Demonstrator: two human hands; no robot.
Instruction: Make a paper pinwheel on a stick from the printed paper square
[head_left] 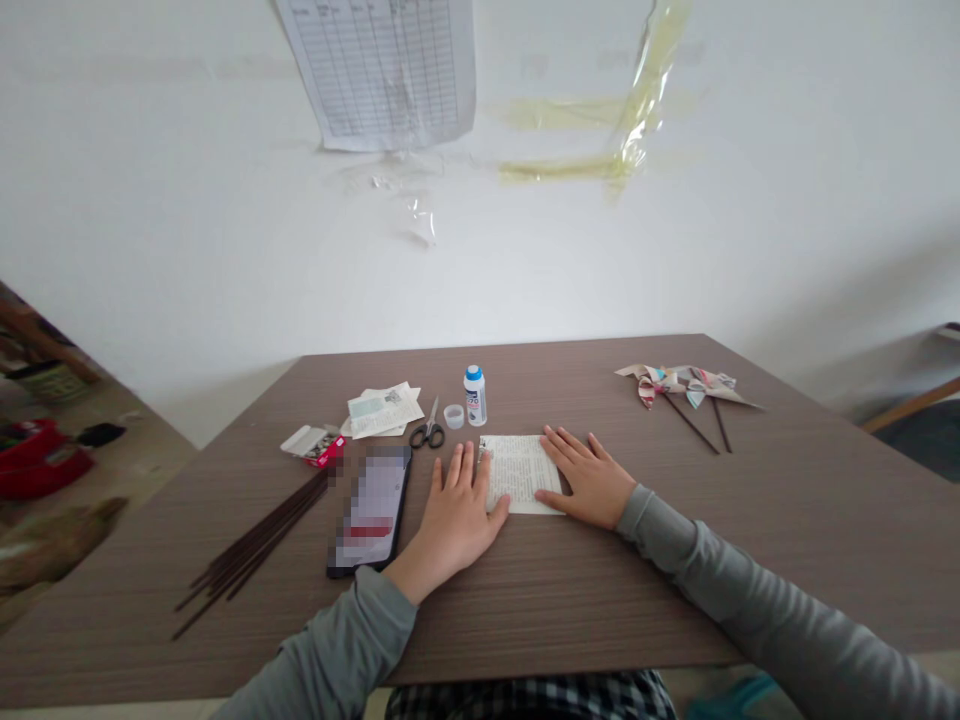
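A square of printed paper [523,474] lies flat on the brown table [570,590] in front of me. My left hand [459,505] rests on its left edge, fingers stretched out and thumb on the near left corner. On the right edge lies my right hand [589,475], also flat with the fingers spread. Just beyond the paper stands a white glue bottle [475,398] with a blue cap. Beside it are a small clear cup [454,416] and scissors [428,433] with black handles. A phone [373,510] lies left of my left hand.
Thin dark sticks [259,540] lie at the left, near an opened red-and-white small box [315,444]. More printed paper pieces [381,410] are stacked behind the phone. Two paper pinwheels [679,385] on sticks lie at the back right. A white wall [225,200] borders the table's far edge.
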